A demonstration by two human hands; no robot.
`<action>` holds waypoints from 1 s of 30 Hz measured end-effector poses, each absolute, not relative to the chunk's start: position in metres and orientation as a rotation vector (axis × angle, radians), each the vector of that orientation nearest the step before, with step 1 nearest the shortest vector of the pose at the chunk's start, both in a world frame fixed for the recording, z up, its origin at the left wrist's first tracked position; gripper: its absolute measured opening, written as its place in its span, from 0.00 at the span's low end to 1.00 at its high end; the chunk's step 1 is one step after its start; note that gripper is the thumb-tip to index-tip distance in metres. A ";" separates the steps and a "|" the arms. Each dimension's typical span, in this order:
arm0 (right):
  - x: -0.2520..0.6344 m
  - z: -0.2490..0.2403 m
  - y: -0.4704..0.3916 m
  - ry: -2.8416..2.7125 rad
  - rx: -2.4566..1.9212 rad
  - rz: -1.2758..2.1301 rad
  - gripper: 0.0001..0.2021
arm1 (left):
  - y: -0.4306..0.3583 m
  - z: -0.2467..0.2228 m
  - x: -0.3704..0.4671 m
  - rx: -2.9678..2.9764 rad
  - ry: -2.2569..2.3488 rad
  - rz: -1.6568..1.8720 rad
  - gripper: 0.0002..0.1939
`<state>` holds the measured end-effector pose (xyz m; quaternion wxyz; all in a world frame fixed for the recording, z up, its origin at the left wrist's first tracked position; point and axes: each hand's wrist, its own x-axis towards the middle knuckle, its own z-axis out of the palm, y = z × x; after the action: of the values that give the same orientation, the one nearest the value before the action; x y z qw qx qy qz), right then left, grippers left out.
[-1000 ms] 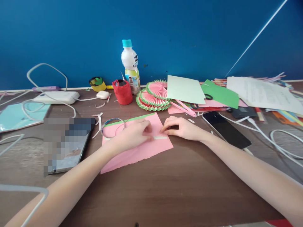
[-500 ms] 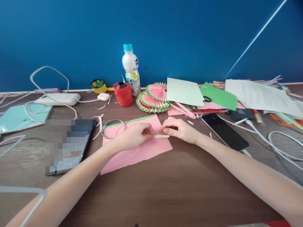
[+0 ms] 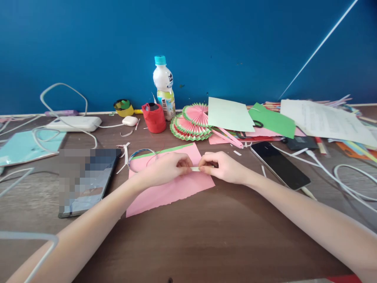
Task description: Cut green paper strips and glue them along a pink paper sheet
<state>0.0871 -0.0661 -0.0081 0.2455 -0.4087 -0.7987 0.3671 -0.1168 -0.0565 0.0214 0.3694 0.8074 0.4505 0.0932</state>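
Between my two hands is a narrow whitish strip (image 3: 194, 169), perhaps paper or tape, held above a pink sheet of paper (image 3: 173, 192). My left hand (image 3: 172, 167) pinches its left end. My right hand (image 3: 217, 167) pinches the right end, so only a short middle piece shows. The pink sheet lies flat on the desk and has a green strip (image 3: 176, 147) along its far edge. A roll of clear tape (image 3: 129, 161) rests at the sheet's left corner, beside my left wrist.
Behind my hands stand pleated pink-and-green paper fans (image 3: 191, 127), a red roll (image 3: 154, 120) and a bottle (image 3: 163, 86). A tablet (image 3: 94, 184) lies left, a phone (image 3: 279, 165) right. Papers (image 3: 231, 114), scissors (image 3: 258, 124) and white cables (image 3: 347, 184) are farther right.
My right hand has moved onto the strip's right end, its fingertips now closed there, and less of the strip shows. My left hand keeps its pinch in nearly the same place.
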 end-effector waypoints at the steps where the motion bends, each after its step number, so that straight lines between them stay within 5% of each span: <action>1: 0.088 -0.008 -0.066 -2.182 -1.112 0.981 0.05 | -0.056 0.022 -0.117 2.076 1.161 0.229 0.09; 8: 0.089 -0.007 -0.060 -1.994 -1.117 0.986 0.08 | -0.055 0.027 -0.118 2.074 1.174 0.271 0.09; 18: 0.081 -0.006 -0.075 -1.918 -0.954 -0.068 0.06 | -0.058 0.022 -0.114 1.903 1.239 0.436 0.10; 30: 0.072 -0.005 -0.080 -1.948 -0.985 0.039 0.07 | -0.071 0.027 -0.104 1.774 1.126 0.564 0.09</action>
<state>0.0716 -0.0796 -0.0054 0.4610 -0.4002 -0.7918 0.0160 -0.1036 -0.0706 0.0265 0.4646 0.7220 0.4585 0.2294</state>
